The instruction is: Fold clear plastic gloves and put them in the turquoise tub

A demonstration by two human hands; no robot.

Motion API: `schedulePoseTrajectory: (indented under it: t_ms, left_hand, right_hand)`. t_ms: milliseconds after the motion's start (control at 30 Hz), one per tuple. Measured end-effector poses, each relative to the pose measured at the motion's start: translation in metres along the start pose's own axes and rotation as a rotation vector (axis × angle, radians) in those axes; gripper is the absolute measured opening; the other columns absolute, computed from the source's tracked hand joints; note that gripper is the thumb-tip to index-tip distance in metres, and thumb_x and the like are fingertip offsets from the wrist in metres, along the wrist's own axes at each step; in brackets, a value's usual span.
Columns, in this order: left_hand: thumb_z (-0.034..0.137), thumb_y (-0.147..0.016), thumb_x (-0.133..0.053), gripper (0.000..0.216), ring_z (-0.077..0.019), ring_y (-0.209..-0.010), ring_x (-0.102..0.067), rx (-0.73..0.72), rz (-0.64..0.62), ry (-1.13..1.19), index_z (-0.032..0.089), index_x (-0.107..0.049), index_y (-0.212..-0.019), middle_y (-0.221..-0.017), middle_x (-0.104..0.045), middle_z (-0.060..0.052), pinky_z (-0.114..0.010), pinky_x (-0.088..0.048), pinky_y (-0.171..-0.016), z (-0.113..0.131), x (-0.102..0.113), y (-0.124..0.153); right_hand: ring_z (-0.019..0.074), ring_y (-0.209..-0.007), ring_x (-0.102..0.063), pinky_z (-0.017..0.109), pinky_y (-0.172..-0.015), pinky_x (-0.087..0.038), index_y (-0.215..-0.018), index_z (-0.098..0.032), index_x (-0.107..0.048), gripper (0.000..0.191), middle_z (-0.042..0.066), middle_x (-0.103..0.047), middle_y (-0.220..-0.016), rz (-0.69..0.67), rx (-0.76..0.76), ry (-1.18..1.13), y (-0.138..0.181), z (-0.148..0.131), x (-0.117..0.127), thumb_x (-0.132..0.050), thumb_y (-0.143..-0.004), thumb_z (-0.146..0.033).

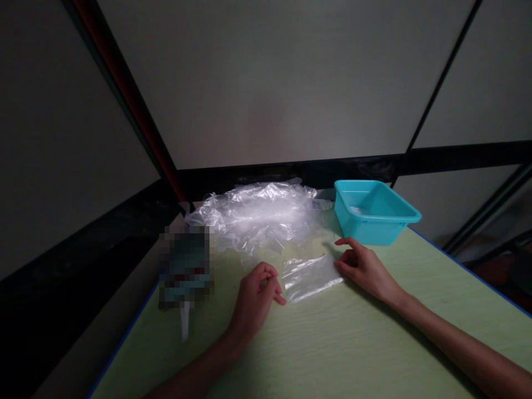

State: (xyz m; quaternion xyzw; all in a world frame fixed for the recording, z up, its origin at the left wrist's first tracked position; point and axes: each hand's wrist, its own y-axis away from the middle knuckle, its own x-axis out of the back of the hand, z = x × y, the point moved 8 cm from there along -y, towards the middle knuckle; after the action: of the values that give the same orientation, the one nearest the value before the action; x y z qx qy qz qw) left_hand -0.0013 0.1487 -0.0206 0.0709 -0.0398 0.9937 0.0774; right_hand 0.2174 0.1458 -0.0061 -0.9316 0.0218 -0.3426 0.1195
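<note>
A small clear plastic bag (310,276) lies flat on the pale green table (332,343) between my hands. My left hand (255,299) rests at the bag's left edge with its fingers curled in, the thumb reaching toward the plastic. My right hand (366,269) sits at the bag's right edge, fingertips touching it. Whether either hand pinches the plastic is unclear. Behind the small bag lies a big crumpled heap of clear plastic bags (260,216).
A turquoise plastic tub (374,213) stands at the back right of the table. A blurred-out object (185,266) sits at the table's left edge, with a white strip (185,324) below it. Dark frame bars and grey wall panels surround the table.
</note>
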Motion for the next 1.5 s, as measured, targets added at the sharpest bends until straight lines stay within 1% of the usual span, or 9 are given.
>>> schedulePoseTrajectory:
  t_ms: [367,467,600,700,800,1000,1133,1300,1500]
  left_hand:
    - [0.022,-0.066,-0.047,0.005,-0.0133,-0.039,-0.057,-0.003,-0.001,-0.013,0.018,-0.045,-0.066,-0.049,-0.051,0.007,-0.021,-0.041,-0.041,0.000,0.000,0.000]
    - [0.022,-0.066,-0.047,0.005,-0.0135,-0.039,-0.058,-0.005,-0.004,-0.013,0.018,-0.044,-0.066,-0.050,-0.051,0.007,-0.021,-0.040,-0.040,0.000,0.000,0.000]
    - [0.022,-0.067,-0.047,0.005,-0.0135,-0.039,-0.058,-0.012,-0.010,-0.017,0.018,-0.045,-0.067,-0.050,-0.051,0.007,-0.021,-0.040,-0.041,0.000,-0.001,0.000]
    - [0.021,-0.067,-0.046,0.004,-0.0134,-0.039,-0.057,-0.018,-0.009,-0.024,0.018,-0.045,-0.067,-0.050,-0.051,0.007,-0.021,-0.040,-0.040,0.001,-0.001,0.000]
    - [0.021,-0.068,-0.046,0.003,-0.0134,-0.040,-0.058,-0.027,-0.016,-0.033,0.018,-0.045,-0.068,-0.051,-0.052,0.007,-0.021,-0.041,-0.041,0.001,-0.001,0.001]
    - [0.020,-0.070,-0.044,0.002,-0.0106,-0.038,-0.053,-0.029,-0.027,-0.091,0.018,-0.044,-0.070,-0.054,-0.050,0.007,-0.019,-0.036,-0.039,-0.002,-0.001,0.003]
    - [0.019,-0.068,-0.050,0.009,-0.0098,-0.048,-0.048,-0.192,-0.010,-0.292,0.019,-0.049,-0.077,-0.060,-0.045,0.005,-0.018,-0.035,-0.044,0.012,-0.004,0.009]
    - [0.014,-0.057,-0.060,0.035,-0.0138,-0.064,-0.048,-0.411,-0.118,-0.568,0.021,-0.051,-0.090,-0.072,-0.049,0.003,-0.023,-0.039,-0.059,0.032,-0.022,0.024]
    - [0.012,-0.056,-0.059,0.040,-0.0160,-0.073,-0.049,-0.448,-0.166,-0.730,0.021,-0.047,-0.093,-0.080,-0.050,0.001,-0.026,-0.041,-0.065,0.031,-0.030,0.027]
  right_hand:
    - [0.0149,-0.052,-0.052,0.026,-0.048,-0.040,-0.102,-0.014,-0.044,0.029,0.000,-0.056,-0.061,0.025,0.050,0.113,-0.001,-0.002,0.000,-0.048,-0.074,-0.023]
    - [0.0160,-0.056,-0.054,0.029,-0.052,-0.045,-0.101,-0.014,-0.046,0.026,0.004,-0.058,-0.070,0.066,0.090,0.184,0.001,-0.005,0.004,-0.047,-0.077,-0.026]
    - [0.0230,-0.092,-0.056,0.038,-0.078,-0.047,-0.111,-0.014,-0.047,0.033,0.014,-0.056,-0.106,0.034,0.275,0.337,0.007,-0.021,-0.001,-0.045,-0.081,-0.028]
    - [0.0266,-0.122,-0.034,0.045,-0.097,-0.031,-0.130,-0.011,-0.031,0.054,0.016,-0.036,-0.134,-0.118,0.393,0.478,0.013,-0.027,-0.019,-0.041,-0.085,-0.037]
    - [0.0263,-0.128,-0.022,0.051,-0.101,-0.020,-0.136,-0.013,-0.019,0.062,0.015,-0.026,-0.139,-0.225,0.398,0.587,0.016,-0.021,-0.032,-0.032,-0.087,-0.047]
    - [0.0254,-0.128,-0.020,0.052,-0.101,-0.018,-0.136,-0.012,-0.019,0.063,0.015,-0.025,-0.139,-0.291,0.353,0.603,0.017,-0.015,-0.038,-0.026,-0.088,-0.051]
    - [0.0252,-0.122,-0.034,0.049,-0.100,-0.025,-0.132,-0.012,-0.028,0.053,0.015,-0.038,-0.133,-0.225,0.296,0.429,0.011,-0.015,-0.025,-0.029,-0.089,-0.043]
    - [0.0218,-0.100,-0.051,0.038,-0.087,-0.040,-0.114,-0.013,-0.045,0.034,0.012,-0.056,-0.109,-0.107,0.199,0.140,0.002,-0.012,-0.003,-0.029,-0.090,-0.033]
    - [0.0180,-0.070,-0.055,0.032,-0.066,-0.043,-0.109,-0.016,-0.042,0.025,0.004,-0.059,-0.077,-0.173,0.129,-0.018,0.002,-0.006,0.000,-0.035,-0.087,-0.027]
